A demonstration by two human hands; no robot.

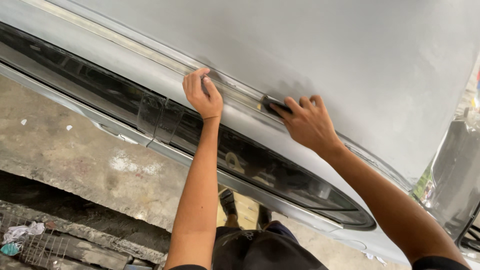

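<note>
A dull grey car panel [310, 45] slants over a dark window [260, 170] and stained concrete floor [75, 155]. The left hand [202, 95] pinches the trim strip [150, 52]; the right hand [310, 122] presses a dark sanding block [272, 104] against the panel's lower edge, with bare panel above.

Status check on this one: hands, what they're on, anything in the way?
Left hand pressed on the grey car panel at its crease. Right hand holding a small dark pad flat against the same crease. Nothing between or over the hands.
</note>
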